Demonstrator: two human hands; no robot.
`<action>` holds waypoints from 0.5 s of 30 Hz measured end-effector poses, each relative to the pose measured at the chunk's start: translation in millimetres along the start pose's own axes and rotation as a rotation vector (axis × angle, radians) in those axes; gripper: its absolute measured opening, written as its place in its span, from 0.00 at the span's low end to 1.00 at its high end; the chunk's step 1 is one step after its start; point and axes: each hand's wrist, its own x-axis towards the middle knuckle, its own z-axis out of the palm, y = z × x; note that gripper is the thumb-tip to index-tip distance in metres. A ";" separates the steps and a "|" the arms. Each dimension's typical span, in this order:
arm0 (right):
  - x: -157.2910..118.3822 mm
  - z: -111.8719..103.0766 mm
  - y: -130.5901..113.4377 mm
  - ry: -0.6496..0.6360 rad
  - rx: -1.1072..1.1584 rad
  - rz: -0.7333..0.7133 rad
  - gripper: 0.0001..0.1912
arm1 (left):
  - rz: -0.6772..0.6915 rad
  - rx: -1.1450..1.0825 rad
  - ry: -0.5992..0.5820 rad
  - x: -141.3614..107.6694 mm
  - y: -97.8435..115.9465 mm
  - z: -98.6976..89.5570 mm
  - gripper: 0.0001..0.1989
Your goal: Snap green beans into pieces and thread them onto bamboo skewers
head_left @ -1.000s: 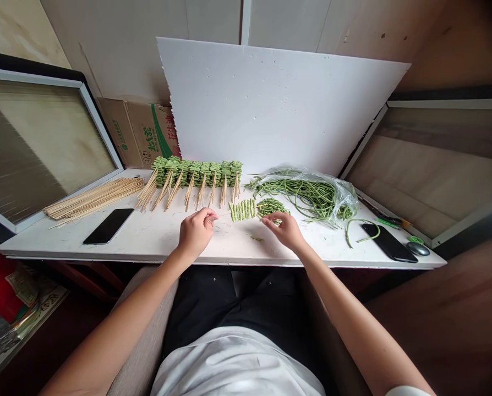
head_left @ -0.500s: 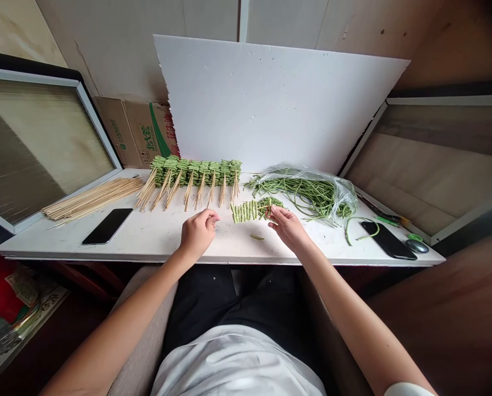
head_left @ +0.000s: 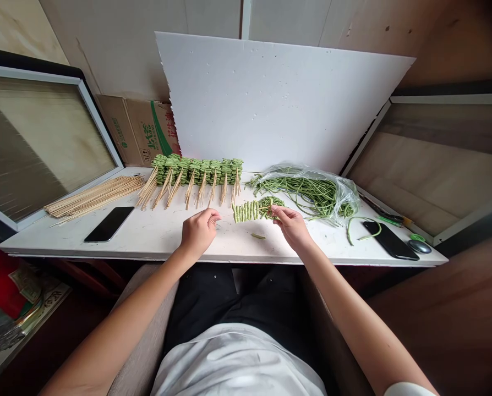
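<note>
Between my hands hangs a skewer with several short green bean pieces (head_left: pixel 246 211) threaded side by side. My left hand (head_left: pixel 199 228) is closed on the skewer's left end. My right hand (head_left: pixel 289 221) pinches a bean piece at the right end of the row. Behind it lies a small pile of cut bean pieces (head_left: pixel 266 203). One loose piece (head_left: pixel 258 236) rests on the white table (head_left: pixel 147 246) below the skewer. Finished bean skewers (head_left: pixel 200 171) are stacked at the back, their sticks pointing forward.
Bare bamboo skewers (head_left: pixel 93 198) and a phone (head_left: pixel 109 224) lie at the left. Long beans (head_left: pixel 312 190) in a clear plastic bag (head_left: pixel 345 192) sit at the back right. Nearby are a curved bean (head_left: pixel 350 231), another phone (head_left: pixel 388 240) and a dark round object (head_left: pixel 420 246).
My right hand's fingers have closed more around the bean piece and moved slightly right. The rest of the scene shifts slightly with the camera.
</note>
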 end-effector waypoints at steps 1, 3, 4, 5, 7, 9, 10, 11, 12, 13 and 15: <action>0.6 -0.8 0.9 0.011 -0.029 -0.025 0.20 | 0.005 0.006 0.004 -0.1 0.0 -0.1 0.08; 1.3 -2.1 2.2 0.022 -0.075 -0.062 0.21 | 0.011 0.016 0.006 -0.3 0.3 -0.4 0.09; 1.4 -2.5 2.5 0.024 -0.085 -0.071 0.21 | 0.014 0.019 0.005 -0.4 0.5 -0.6 0.09; 1.3 -2.6 2.6 0.024 -0.087 -0.075 0.20 | 0.018 0.021 0.006 -0.5 0.7 -0.7 0.09; 0.7 -2.2 2.1 0.024 -0.081 -0.080 0.19 | 0.027 0.024 0.013 -0.6 1.1 -0.9 0.09; -0.4 -1.2 1.2 0.027 -0.080 -0.086 0.18 | 0.040 0.021 0.026 -0.6 1.4 -1.1 0.09; -1.0 -0.4 0.8 0.028 -0.085 -0.089 0.17 | 0.047 0.020 0.032 -0.6 1.5 -1.2 0.09; -1.7 0.3 0.5 0.029 -0.090 -0.093 0.17 | 0.053 0.018 0.038 -0.6 1.6 -1.3 0.09; -2.4 1.1 0.2 0.031 -0.092 -0.096 0.17 | 0.059 0.018 0.044 -0.6 1.7 -1.5 0.09; -3.0 1.8 0.1 0.031 -0.093 -0.099 0.17 | 0.065 0.017 0.049 -0.6 1.8 -1.6 0.09; -4.2 2.9 -0.2 0.029 -0.087 -0.103 0.16 | 0.076 0.013 0.064 -0.6 1.8 -1.8 0.09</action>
